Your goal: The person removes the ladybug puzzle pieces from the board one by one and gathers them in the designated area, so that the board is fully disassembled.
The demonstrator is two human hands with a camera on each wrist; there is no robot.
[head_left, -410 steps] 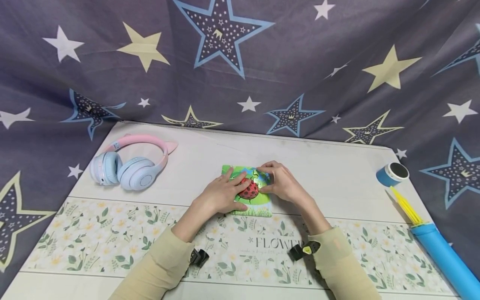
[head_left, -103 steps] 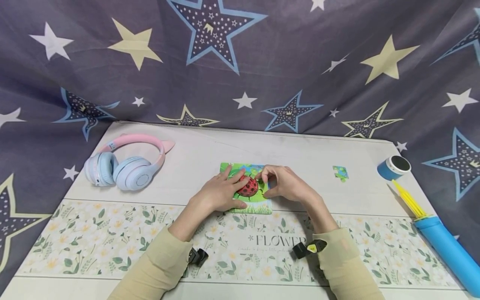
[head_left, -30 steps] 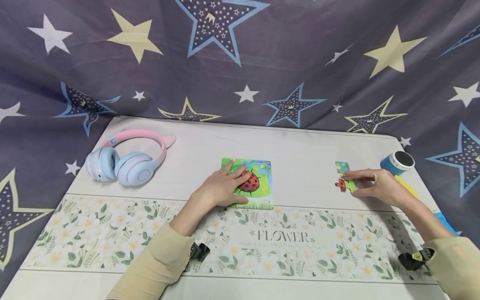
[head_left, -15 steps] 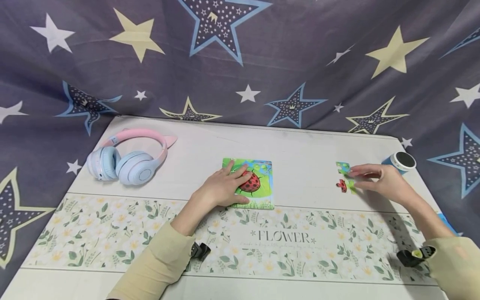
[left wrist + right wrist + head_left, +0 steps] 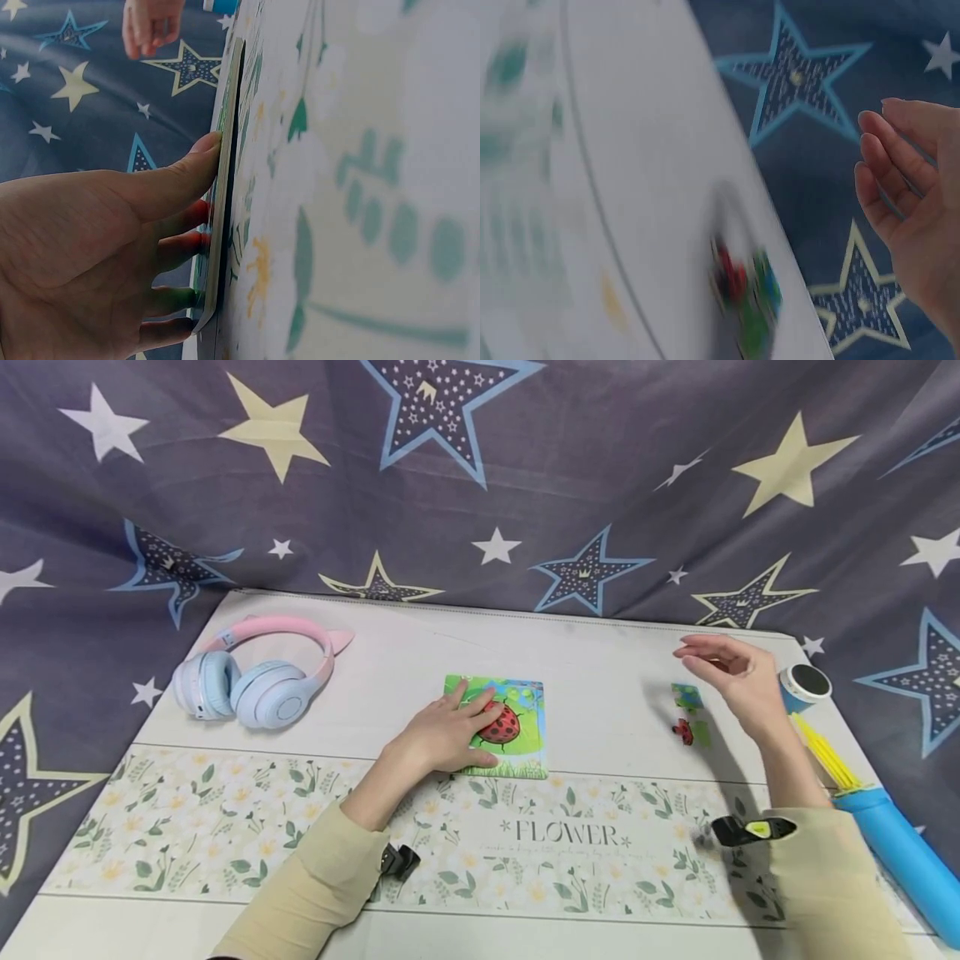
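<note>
My left hand [image 5: 442, 739] rests spread on a square ladybug jigsaw puzzle [image 5: 531, 745] at mid-table, covering its left part. Edge-on in the left wrist view, the puzzle board [image 5: 219, 247] has my thumb and fingertips against its picture face. Further right, my right hand [image 5: 738, 681] is raised above the table, its fingers loosely bent with nothing between them. Below it lie loose puzzle pieces: blue-green [image 5: 687, 696], a red spotted piece [image 5: 682, 732] and a green piece [image 5: 702, 733]. These look blurred in the right wrist view.
Pink and blue cat-ear headphones [image 5: 273, 693] lie at the left. On the right stand a blue and white cylinder [image 5: 806, 685] and a blue pump-like tube [image 5: 900, 860] with a yellow end [image 5: 825, 756]. A star-patterned curtain [image 5: 480, 485] hangs behind the table.
Since the oldest frame, loose pieces have appeared at the right of the table. My right hand has let go of the green piece and risen up and away. My left hand stays put.
</note>
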